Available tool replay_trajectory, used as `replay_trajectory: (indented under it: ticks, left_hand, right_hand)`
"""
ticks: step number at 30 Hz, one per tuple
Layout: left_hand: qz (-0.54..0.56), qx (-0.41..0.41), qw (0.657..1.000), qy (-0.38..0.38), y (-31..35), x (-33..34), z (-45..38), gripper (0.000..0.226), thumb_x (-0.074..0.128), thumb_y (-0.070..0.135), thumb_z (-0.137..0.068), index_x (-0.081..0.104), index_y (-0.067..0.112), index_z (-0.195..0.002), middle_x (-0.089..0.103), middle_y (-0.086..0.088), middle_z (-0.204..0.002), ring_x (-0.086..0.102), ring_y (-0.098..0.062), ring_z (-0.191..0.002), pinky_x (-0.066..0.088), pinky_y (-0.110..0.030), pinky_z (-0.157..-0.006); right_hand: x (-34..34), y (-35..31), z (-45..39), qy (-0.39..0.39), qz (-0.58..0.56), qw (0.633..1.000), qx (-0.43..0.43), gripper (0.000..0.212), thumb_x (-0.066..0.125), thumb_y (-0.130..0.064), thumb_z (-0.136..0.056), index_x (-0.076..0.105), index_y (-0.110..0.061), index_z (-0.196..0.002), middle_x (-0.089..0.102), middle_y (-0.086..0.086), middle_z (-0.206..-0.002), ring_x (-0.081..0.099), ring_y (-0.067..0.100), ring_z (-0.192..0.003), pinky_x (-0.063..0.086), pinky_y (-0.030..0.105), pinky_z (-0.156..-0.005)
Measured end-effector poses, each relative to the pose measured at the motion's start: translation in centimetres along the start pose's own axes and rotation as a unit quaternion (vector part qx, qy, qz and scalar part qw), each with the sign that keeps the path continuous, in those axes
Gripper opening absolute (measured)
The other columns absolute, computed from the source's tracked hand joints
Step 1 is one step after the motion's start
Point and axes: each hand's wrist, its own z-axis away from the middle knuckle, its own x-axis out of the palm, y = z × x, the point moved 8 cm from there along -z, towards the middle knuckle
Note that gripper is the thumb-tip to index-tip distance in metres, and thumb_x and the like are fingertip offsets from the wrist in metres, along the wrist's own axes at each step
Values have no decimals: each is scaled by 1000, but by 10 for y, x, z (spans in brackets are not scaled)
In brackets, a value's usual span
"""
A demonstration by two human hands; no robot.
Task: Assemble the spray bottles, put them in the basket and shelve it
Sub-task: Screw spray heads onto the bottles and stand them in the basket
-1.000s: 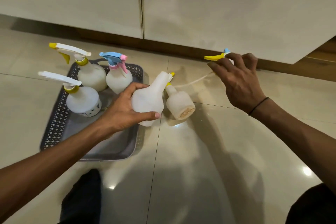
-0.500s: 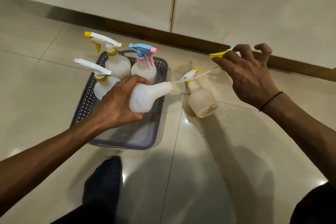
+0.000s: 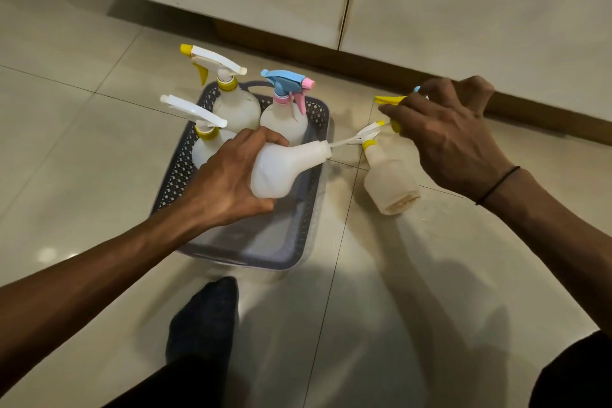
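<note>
Left forearm in from lower left, rising toward centre frame. Left hand [image 3: 228, 182] knuckles-up, fingers wrapped around headless white bottle [image 3: 281, 169], held tipped sideways, open neck pointing right, above the basket. Grey perforated basket [image 3: 311, 208] on tiled floor [image 3: 82, 159], centre frame. Three capped spray bottles upright in its far end: yellow-nozzle one [image 3: 231, 102] back left, white-trigger one with yellow collar [image 3: 205, 142] front left, partly behind left hand, blue-and-pink one [image 3: 284, 116] back right. Thin dip tube [image 3: 347, 141] running from bottle neck rightward toward right hand. Fifth bottle [image 3: 390, 179] lying on floor just right of basket, yellow collar, base toward camera. Right hand [image 3: 453, 139] centre right, back up, fingers pinched shut on yellow-and-blue spray head [image 3: 390, 99], mostly hidden. Black band [image 3: 496, 185] on right wrist. Dark-socked foot [image 3: 205, 318] at bottom centre.
</note>
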Motion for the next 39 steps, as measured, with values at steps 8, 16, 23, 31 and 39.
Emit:
replay_trajectory:
  ticks: [8,16,23,31,39]
  left_hand:
    - [10,31,999,-9,13,3,-3,81,89,31,-61,55,33,-135,57,6,-129,57,-19,-112,58,-50,-80]
    - [4,39,999,-37,7,6,9,80,92,31,-64,59,30,-138,58,10,-130,56,-10,-111,45,-24,-77]
    - [40,9,985,-165,-6,19,3,86,98,36,-63,54,41,-137,60,11,-133,58,-10,-117,50,-27,-88]
    - [1,50,996,-70,8,5,3,84,88,46,-61,58,36,-138,59,8,-134,58,-13,-119,53,-37,-90]
    - [-162,52,985,37,29,5,10,94,94,28,-60,51,32,-144,51,-6,-140,52,-32,-123,60,-51,-68]
  right_hand:
    - [-4,-61,-19,6,-259,966,4,27,79,-23,-88,67,-22,-112,65,-11,-108,51,22,-124,19,42,-96]
    - [3,-67,-15,-4,-299,954,-25,30,75,-36,-87,75,-22,-113,65,-5,-113,54,22,-124,21,42,-95]
    - [0,-78,-10,-12,-271,959,-77,28,72,-35,-92,76,-19,-114,71,-5,-105,58,26,-117,23,45,-95]
    - [18,-65,-17,-137,-457,877,53,48,62,-51,-94,73,-4,-92,72,9,-79,67,21,-74,54,37,-72]
    - [40,-66,-4,-181,-599,751,209,54,80,-46,-74,70,2,-96,78,17,-87,76,28,-78,62,30,-65]
